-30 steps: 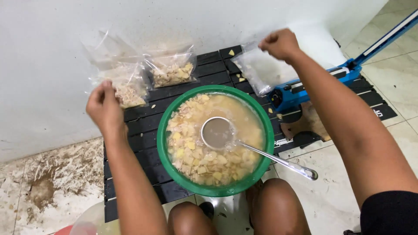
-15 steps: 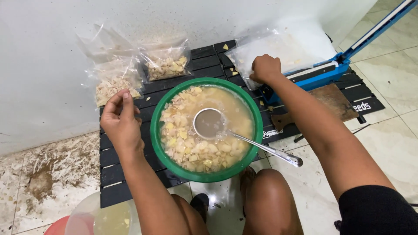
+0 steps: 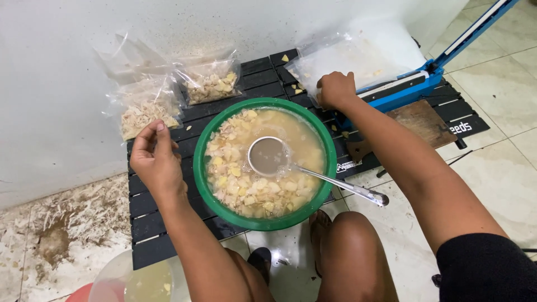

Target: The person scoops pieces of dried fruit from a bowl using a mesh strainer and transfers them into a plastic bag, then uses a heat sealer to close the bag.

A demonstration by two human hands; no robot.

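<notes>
A green bowl (image 3: 263, 225) holds pale food chunks in cloudy liquid and stands on a black slatted table (image 3: 150, 222). A metal ladle (image 3: 269, 156) rests in the bowl, its handle pointing to the lower right. My left hand (image 3: 156, 161) hovers just left of the bowl with loosely curled fingers and nothing in it. My right hand (image 3: 335, 89) is closed on the near edge of a clear plastic bag (image 3: 358, 59) behind the bowl's right side.
Two filled clear bags (image 3: 146, 109) (image 3: 212, 84) lean against the white wall at the back left. A blue lever tool (image 3: 414, 84) and a wooden board (image 3: 417, 120) lie to the right. A plastic tub of liquid (image 3: 134, 279) stands on the floor, lower left.
My right hand has come back from the far side of the clear bag to its near edge and closed on it. My left hand has lowered beside the bowl.
</notes>
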